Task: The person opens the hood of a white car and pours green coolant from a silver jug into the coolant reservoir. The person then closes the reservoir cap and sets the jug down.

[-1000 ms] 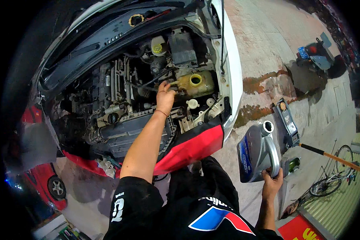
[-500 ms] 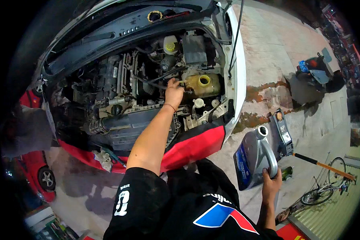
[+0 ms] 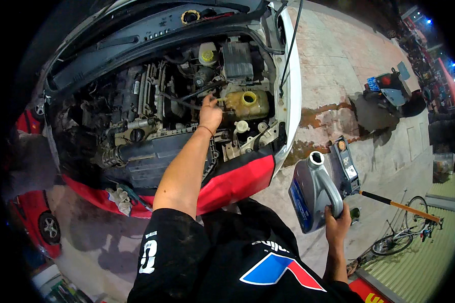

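A: Where is the jug (image 3: 314,191)?
B: Out to the right of the white car (image 3: 294,101), in the right hand (image 3: 338,221). That hand is wrapped around the lower part of its handle. A floor jack (image 3: 345,167) shows just beyond it.
A: Which way does it point?
B: Its uncapped mouth (image 3: 316,157) is the end away from the person's body, with the base nearer. The long axis runs nearly up and down the view, the handle on the right, the blue label on the left. How far it really tips, I cannot tell.
A: And the left hand (image 3: 211,112)?
B: In the engine bay, fingers drawn in narrowly beside the thin spout (image 3: 220,100) of the yellowed reservoir (image 3: 258,109). A black hose (image 3: 183,102) runs up to it, but I cannot tell whether the fingers grip anything.
A: How does the reservoir lie?
B: Long axis roughly left to right, thin spout pointing left, open filler neck (image 3: 248,98) facing up.
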A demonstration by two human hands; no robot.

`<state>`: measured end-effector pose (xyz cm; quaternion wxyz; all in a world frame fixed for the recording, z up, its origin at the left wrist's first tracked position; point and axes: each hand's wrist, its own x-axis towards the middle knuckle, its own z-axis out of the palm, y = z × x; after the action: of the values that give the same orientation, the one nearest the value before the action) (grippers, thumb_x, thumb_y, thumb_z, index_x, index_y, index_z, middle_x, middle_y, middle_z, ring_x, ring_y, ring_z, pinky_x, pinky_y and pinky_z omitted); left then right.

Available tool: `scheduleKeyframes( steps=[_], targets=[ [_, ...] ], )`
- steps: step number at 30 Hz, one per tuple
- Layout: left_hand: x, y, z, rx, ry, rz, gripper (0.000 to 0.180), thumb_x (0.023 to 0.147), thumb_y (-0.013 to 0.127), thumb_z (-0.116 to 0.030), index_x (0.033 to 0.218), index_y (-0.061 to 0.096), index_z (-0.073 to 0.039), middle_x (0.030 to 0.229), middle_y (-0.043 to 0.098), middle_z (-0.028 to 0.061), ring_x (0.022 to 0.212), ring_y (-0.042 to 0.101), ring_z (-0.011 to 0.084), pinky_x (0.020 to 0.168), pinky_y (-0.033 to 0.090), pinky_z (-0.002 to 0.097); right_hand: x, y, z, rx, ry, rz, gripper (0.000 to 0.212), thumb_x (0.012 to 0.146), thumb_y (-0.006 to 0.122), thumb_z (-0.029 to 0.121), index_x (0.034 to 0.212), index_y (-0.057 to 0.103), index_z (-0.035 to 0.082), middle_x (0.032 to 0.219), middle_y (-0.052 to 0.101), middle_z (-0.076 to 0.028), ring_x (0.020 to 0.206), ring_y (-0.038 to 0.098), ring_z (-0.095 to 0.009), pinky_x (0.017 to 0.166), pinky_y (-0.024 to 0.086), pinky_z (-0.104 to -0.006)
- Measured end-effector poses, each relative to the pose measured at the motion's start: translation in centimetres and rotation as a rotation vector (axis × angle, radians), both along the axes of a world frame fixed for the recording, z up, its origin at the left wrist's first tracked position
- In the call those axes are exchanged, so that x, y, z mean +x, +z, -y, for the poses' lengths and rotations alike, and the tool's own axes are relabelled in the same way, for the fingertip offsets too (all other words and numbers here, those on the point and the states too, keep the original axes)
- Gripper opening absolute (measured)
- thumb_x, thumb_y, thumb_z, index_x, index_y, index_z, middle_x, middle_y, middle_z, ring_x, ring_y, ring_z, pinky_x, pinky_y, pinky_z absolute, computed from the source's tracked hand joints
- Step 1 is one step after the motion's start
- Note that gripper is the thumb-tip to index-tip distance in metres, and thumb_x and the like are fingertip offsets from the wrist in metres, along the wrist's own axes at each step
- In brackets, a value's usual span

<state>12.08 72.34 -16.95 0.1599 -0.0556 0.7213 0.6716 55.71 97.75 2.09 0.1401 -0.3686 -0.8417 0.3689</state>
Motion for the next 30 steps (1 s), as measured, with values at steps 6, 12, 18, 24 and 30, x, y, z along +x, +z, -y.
scheduleKeyframes(
  steps=[6, 12, 18, 24, 30],
  targets=[
    [-0.1, -0.7, 0.0, -0.011, 0.021, -0.042, 0.074, 0.079, 0.052, 0.007, 0.15, 0.037, -0.005, 0.145, 0.054, 0.0211, 0.124, 0.058, 0.0323, 0.095, 0.047, 0.0352, -3.5, 2.0, -0.5, 0.173, 0.082, -0.118, 0.053, 0.086, 0.07, -0.002, 0.136, 0.055, 0.0, 0.124, 0.063, -0.015, 0.115, 0.06, -0.023, 0.099, 0.047, -0.0339],
    [0.1, 0.8, -0.4, 0.036, 0.055, 0.028, 0.074, 0.078, 0.052, 0.009, 0.15, 0.039, -0.006, 0.145, 0.055, 0.0196, 0.126, 0.057, 0.0341, 0.098, 0.046, 0.0359, -8.6, 5.7, -0.5, 0.272, 0.266, -0.127, 0.05, 0.091, 0.067, 0.002, 0.139, 0.056, 0.002, 0.131, 0.062, -0.013, 0.116, 0.06, -0.02, 0.099, 0.047, -0.0323],
    [-0.3, 0.5, -0.8, 0.017, 0.045, 0.036, 0.073, 0.079, 0.052, 0.006, 0.15, 0.04, -0.006, 0.147, 0.053, 0.0188, 0.131, 0.054, 0.0346, 0.103, 0.044, 0.0364, -15.1, 9.2, 1.3, 0.303, 0.42, -0.074, 0.043, 0.091, 0.069, 0.008, 0.134, 0.061, 0.003, 0.124, 0.068, -0.018, 0.113, 0.067, -0.027, 0.096, 0.05, -0.0351],
    [-1.0, -0.6, -0.1, -0.085, 0.023, 0.032, 0.069, 0.083, 0.053, 0.006, 0.15, 0.041, -0.007, 0.148, 0.052, 0.0199, 0.126, 0.058, 0.0348, 0.098, 0.048, 0.0375, -20.8, 9.4, 3.0, 0.18, 0.464, 0.008, 0.041, 0.092, 0.068, 0.01, 0.133, 0.062, 0.004, 0.12, 0.07, -0.016, 0.11, 0.068, -0.025, 0.093, 0.05, -0.0334],
    [-0.8, -0.8, -0.7, -0.016, 0.02, 0.022, 0.07, 0.083, 0.052, 0.006, 0.151, 0.039, -0.007, 0.15, 0.05, 0.0189, 0.127, 0.056, 0.0351, 0.1, 0.048, 0.0398, -23.9, 7.4, 2.4, 0.245, 0.575, 0.024, 0.041, 0.093, 0.067, 0.011, 0.134, 0.062, 0.007, 0.104, 0.071, -0.007, 0.071, 0.058, -0.009, 0.066, 0.05, -0.0265]
  ],
)
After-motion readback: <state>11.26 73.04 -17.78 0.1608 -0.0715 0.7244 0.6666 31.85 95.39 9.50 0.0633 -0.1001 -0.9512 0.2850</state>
